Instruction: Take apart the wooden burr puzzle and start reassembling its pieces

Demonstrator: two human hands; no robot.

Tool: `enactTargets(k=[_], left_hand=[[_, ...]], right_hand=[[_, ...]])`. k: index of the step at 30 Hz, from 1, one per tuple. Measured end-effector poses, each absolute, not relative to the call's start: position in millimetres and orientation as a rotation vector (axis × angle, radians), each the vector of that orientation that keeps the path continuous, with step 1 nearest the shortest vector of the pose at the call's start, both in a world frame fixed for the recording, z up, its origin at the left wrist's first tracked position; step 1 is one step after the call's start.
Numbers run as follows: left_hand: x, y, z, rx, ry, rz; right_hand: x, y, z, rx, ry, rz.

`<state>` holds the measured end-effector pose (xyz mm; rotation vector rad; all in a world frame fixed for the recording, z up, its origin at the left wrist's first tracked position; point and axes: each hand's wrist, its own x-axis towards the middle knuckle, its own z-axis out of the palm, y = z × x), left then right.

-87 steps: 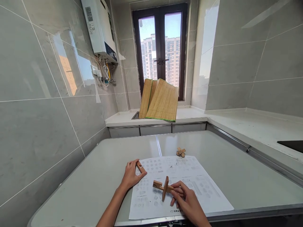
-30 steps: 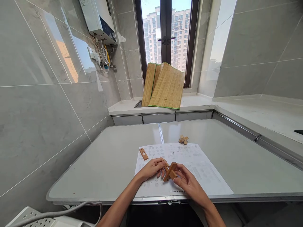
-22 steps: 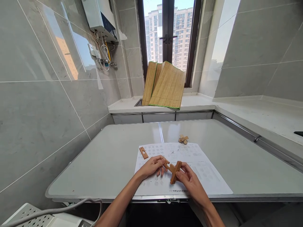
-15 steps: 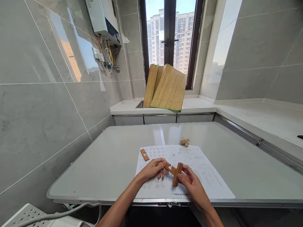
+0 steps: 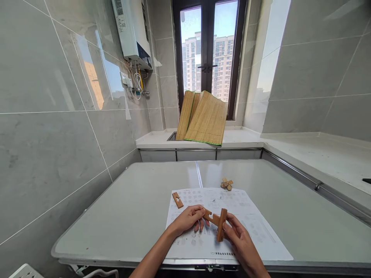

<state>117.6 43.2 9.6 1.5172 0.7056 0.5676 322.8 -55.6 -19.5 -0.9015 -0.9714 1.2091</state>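
Both my hands hold a brown wooden cross of two notched puzzle pieces [image 5: 216, 223] just above a printed paper sheet [image 5: 249, 224]. My left hand [image 5: 188, 219] pinches the left end of the flat piece. My right hand [image 5: 238, 239] grips the upright piece from the right. A single loose wooden piece [image 5: 177, 200] lies on the sheet's far left corner. A small assembled wooden puzzle [image 5: 226, 183] sits on the table just beyond the sheet.
The grey folding table [image 5: 130, 216] has a seam down its middle and a tiled wall on the left. Behind it runs a white counter [image 5: 313, 154] with folded bamboo mats [image 5: 203, 121] under the window. A water heater [image 5: 131, 33] hangs on the left wall.
My left hand put the loose piece down on the sheet and came over to the cross. Both hands have since turned the cross so one piece stands upright.
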Motion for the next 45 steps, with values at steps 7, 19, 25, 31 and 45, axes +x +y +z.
enactTargets(k=[7,19,25,31,45], left_hand=[[115.6,42.0,7.7,1.495,0.715,0.599],[114.5,40.4,6.6,1.467,0.763,0.708],[100.3,52.5,10.1,1.489,0.911,0.988],[58.8,79.8,11.8,1.603,1.241,1.275],[23.0,103.2,-26.2,1.905,2.005,1.229]], right_hand=[[318.9,-56.4,-22.9,-0.896,-0.940,1.235],[320.8,-49.7,-30.6,-0.909,-0.859,1.293],[320.8,-45.4,-36.9,-0.956,-0.798,1.337],[302.1,-38.2,-48.6,-1.101,-1.021,1.283],[247.2,67.2,-10.8,-1.827,-1.747,0.492]])
